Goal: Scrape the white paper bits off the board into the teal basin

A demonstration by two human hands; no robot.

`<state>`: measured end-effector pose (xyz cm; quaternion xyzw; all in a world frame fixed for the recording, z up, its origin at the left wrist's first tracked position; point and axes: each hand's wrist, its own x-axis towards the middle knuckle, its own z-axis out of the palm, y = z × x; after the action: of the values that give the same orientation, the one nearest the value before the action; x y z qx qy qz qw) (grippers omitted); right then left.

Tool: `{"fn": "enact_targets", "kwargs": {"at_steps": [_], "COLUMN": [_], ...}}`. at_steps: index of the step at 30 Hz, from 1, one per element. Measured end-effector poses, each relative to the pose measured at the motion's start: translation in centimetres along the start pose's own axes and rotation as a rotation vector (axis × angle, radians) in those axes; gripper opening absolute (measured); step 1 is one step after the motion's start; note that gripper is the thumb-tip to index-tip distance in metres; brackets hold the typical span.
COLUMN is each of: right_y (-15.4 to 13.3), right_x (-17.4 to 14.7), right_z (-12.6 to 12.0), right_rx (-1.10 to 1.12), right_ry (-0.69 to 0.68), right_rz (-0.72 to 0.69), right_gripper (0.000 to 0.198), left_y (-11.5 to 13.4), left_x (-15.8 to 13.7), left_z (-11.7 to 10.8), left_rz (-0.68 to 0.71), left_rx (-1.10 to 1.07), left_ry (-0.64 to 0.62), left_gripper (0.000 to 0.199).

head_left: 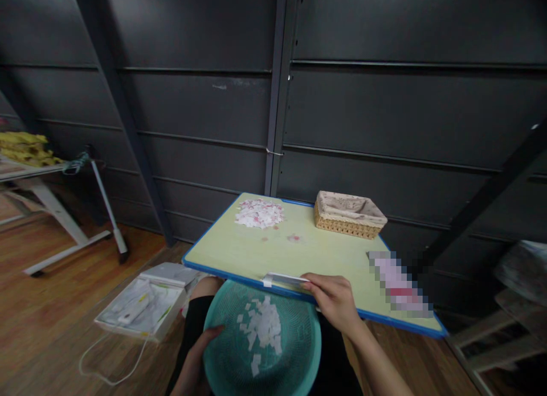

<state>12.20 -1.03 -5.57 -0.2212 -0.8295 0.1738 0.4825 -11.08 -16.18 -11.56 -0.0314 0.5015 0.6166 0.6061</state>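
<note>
A green plastic mesh basket (pixel 301 359) rests on my lap, below the front edge of the low table. Small white paper-like pieces (pixel 265 325) lie heaped inside it. My left hand (pixel 200 347) grips the basket's left rim, thumb over the inside. Above the basket, my right hand (pixel 335 296) pinches the right end of a thin, flat, pale strip (pixel 284 280) at the table edge. A small white piece (pixel 267 283) shows at the strip's left end. On the pale yellow tabletop (pixel 239 250), a pile of white and pink pieces (pixel 259 213) sits at the far left.
A lined wicker basket (pixel 350 215) stands at the table's back right, with a pixelated patch (pixel 399 285) in front of it. An open white box (pixel 137 307) with a trailing cord lies on the floor at left. Dark panels (pixel 205 111) rise behind the table.
</note>
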Motion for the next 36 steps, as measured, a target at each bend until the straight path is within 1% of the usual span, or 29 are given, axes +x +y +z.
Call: {"fn": "enact_targets", "kwargs": {"at_steps": [3,9,12,15,19,20,22,24,26,29,32,36], "right_y": [0.3,1.6,1.7,1.5,1.3,1.2,0.9,0.6,0.2,-0.1,-0.2,-0.1], "right_x": [0.1,0.0,-0.3,-0.2,1.0,1.4,2.0,2.2,1.8,0.8,0.1,0.1], "right_z": [-0.1,-0.2,-0.1,-0.2,-0.7,-0.9,-1.1,-1.0,-0.7,-0.2,0.0,0.2], "right_rx": [0.005,-0.074,-0.09,-0.102,-0.186,-0.2,-0.212,-0.22,-0.226,-0.228,-0.233,-0.221], "right_ry": [0.016,0.144,0.131,0.115,0.212,0.216,0.204,0.179,0.149,0.13,0.132,0.123], "right_rz": [0.018,0.021,0.004,-0.022,0.029,0.046,0.044,0.001,-0.058,-0.113,-0.115,-0.107], "right_gripper": [0.017,0.013,0.014,0.014,0.015,0.016,0.015,0.013,0.013,0.013,0.012,0.013], "left_y": [0.0,0.0,0.0,0.1,0.1,0.1,0.2,0.1,0.0,-0.2,-0.2,0.0], "left_x": [0.3,0.2,0.1,0.1,-0.1,-0.1,-0.2,-0.2,0.0,0.2,0.0,-0.3], "left_z": [-0.1,-0.4,-0.2,-0.1,0.1,0.1,0.2,0.1,0.0,0.0,0.3,0.6], "left_rz": [-0.029,-0.03,-0.049,-0.034,-0.027,-0.03,-0.044,-0.059,-0.066,-0.062,-0.063,-0.059], "left_rx": [-0.049,-0.054,-0.047,-0.029,-0.048,-0.048,-0.048,-0.053,-0.054,-0.055,-0.056,-0.032], "left_ry": [-0.02,-0.058,-0.044,-0.032,-0.055,-0.052,-0.05,-0.068,-0.091,-0.074,-0.046,-0.026], "left_gripper": [0.072,0.077,0.076,0.076,0.078,0.077,0.076,0.075,0.075,0.075,0.074,0.073]}}
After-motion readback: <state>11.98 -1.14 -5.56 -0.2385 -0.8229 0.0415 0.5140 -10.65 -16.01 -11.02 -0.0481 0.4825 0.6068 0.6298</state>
